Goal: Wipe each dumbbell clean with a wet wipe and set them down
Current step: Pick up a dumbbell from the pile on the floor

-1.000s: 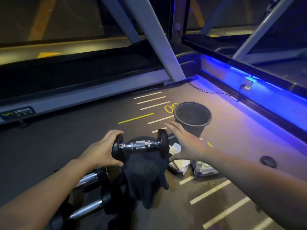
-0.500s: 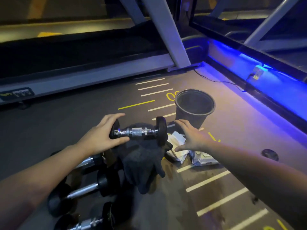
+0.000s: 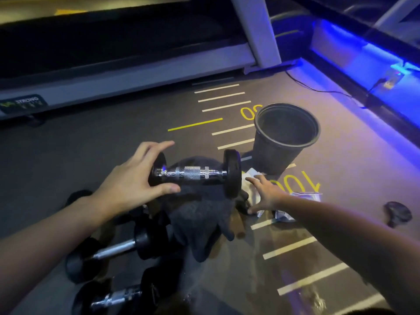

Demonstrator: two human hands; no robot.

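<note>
The left hand (image 3: pixel 129 180) grips one end plate of the chrome-handled dumbbell (image 3: pixel 195 175) above a dark cloth (image 3: pixel 200 214), while the right hand (image 3: pixel 264 193), fingers spread, touches the white wipes (image 3: pixel 251 178) on the floor (image 3: pixel 91 155).

I'm in a gym: a treadmill (image 3: pixel 127 71) runs across at eleven o'clock, the rubber floor (image 3: pixel 91 144) carries painted distance lines (image 3: pixel 221 96) at twelve, and dumbbells (image 3: pixel 118 251) lie at seven.

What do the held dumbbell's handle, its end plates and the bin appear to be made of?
Dumbbell: handle looks like chromed steel, with bright reflections and a knurled grip; end plates look like matte black rubber or coated iron. Bin: probably dull black plastic or fine mesh, unclear.
</note>
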